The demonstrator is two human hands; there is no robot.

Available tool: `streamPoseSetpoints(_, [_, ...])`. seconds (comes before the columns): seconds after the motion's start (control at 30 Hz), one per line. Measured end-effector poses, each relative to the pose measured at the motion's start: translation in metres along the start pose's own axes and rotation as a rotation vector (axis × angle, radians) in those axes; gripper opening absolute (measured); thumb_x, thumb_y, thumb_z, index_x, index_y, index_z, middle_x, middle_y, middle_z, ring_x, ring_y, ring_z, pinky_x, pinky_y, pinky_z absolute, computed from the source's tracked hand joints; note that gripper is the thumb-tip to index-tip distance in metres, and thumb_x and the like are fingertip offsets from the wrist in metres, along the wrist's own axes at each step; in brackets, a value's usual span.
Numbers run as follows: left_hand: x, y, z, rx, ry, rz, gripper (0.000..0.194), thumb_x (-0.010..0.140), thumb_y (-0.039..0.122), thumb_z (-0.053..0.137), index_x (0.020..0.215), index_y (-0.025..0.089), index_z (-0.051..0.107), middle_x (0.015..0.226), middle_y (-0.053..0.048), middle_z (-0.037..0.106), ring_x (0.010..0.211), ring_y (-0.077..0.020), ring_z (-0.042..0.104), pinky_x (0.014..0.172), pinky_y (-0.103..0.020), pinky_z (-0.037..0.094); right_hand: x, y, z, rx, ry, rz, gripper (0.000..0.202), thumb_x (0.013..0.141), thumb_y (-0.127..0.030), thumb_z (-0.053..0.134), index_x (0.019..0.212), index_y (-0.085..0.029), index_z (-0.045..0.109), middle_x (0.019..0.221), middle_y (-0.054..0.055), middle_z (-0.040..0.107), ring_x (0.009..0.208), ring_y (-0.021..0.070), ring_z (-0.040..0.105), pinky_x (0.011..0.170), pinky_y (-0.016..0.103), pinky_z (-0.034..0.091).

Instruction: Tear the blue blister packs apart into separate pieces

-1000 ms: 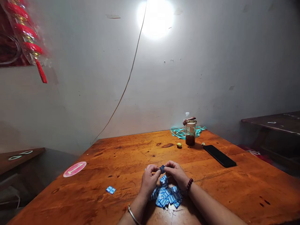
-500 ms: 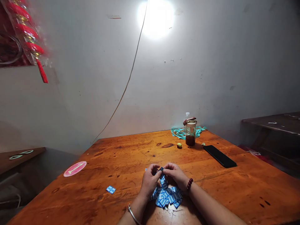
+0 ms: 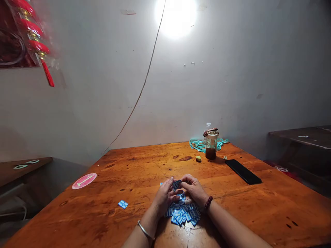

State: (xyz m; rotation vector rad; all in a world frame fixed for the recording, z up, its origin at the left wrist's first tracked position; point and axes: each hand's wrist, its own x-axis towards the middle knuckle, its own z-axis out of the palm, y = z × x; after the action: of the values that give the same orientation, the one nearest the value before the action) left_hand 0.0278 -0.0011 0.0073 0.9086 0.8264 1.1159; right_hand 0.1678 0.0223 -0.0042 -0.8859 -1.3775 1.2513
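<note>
Left hand [image 3: 162, 198] and right hand [image 3: 196, 191] together pinch a dark blue patterned piece [image 3: 176, 185], perhaps several, at twelve o'clock of the blue-and-white pile [image 3: 180, 216] on the wooden table [image 3: 139, 168]. From that pile, a loose square [image 3: 123, 204] lies at nine o'clock, a black phone [image 3: 243, 171] at two, a lidded bottle [image 3: 211, 153] at one.

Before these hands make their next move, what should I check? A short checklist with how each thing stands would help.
1. Grip: ok; the left hand and right hand meet at a patterned piece.
2. Pieces gathered: not ok; a loose piece lies left of the pile.
3. Pile count: cannot tell; pieces overlap and hands cover some.
4. Cup: ok; upright, beyond the hands.
5. Phone: ok; flat, apart from the hands.
</note>
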Motion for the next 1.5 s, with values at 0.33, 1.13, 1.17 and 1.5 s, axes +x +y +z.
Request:
streamPoseSetpoints(0.33, [0.002, -0.001, -0.002, -0.107, -0.019, 0.033, 0.023, 0.062, 0.021, 0.067, 0.08, 0.01, 0.061, 0.049, 0.003, 0.051, 0.039, -0.0041, 0.042, 0.038, -0.015, 0.034, -0.002, -0.002, 0.004, -0.171, -0.06, -0.158, 0.023, 0.07, -0.038, 0.056, 0.073, -0.015, 0.059, 0.068, -0.001, 0.055, 0.063, 0.0108, 0.051, 0.057, 0.023, 0.042])
streamPoseSetpoints(1.13, [0.009, 0.034, -0.053, -0.416, 0.441, 0.24, 0.013, 0.072, 0.001, 0.053, 0.073, 0.013, 0.058, 0.064, 0.0, 0.06, 0.046, -0.0028, 0.054, 0.04, -0.009, 0.043, -0.04, -0.04, 0.014, -0.945, -0.886, -0.329, 0.034, 0.075, -0.043, 0.048, 0.102, -0.025, 0.059, 0.113, 0.004, 0.053, 0.111, 0.0226, 0.041, 0.096, 0.037, 0.024])
streamPoseSetpoints(1.17, [0.008, 0.031, -0.049, -0.411, 0.401, 0.211, 0.013, 0.071, 0.001, 0.053, 0.072, 0.013, 0.058, 0.065, 0.0, 0.06, 0.047, -0.003, 0.054, 0.04, -0.009, 0.043, -0.039, -0.04, 0.011, -0.911, -0.85, -0.318, 0.03, 0.077, -0.04, 0.046, 0.098, -0.024, 0.061, 0.108, 0.004, 0.056, 0.108, 0.0213, 0.044, 0.094, 0.035, 0.027])
streamPoseSetpoints(1.5, [0.002, 0.005, -0.011, -0.265, 0.02, 0.018, 0.015, 0.061, 0.005, 0.064, 0.073, 0.01, 0.06, 0.07, -0.002, 0.06, 0.053, -0.0046, 0.052, 0.049, -0.013, 0.041, -0.009, -0.023, 0.021, -0.471, -0.135, -0.422, 0.02, 0.074, -0.023, 0.051, 0.094, -0.021, 0.057, 0.093, 0.004, 0.054, 0.087, 0.0154, 0.049, 0.075, 0.028, 0.041])
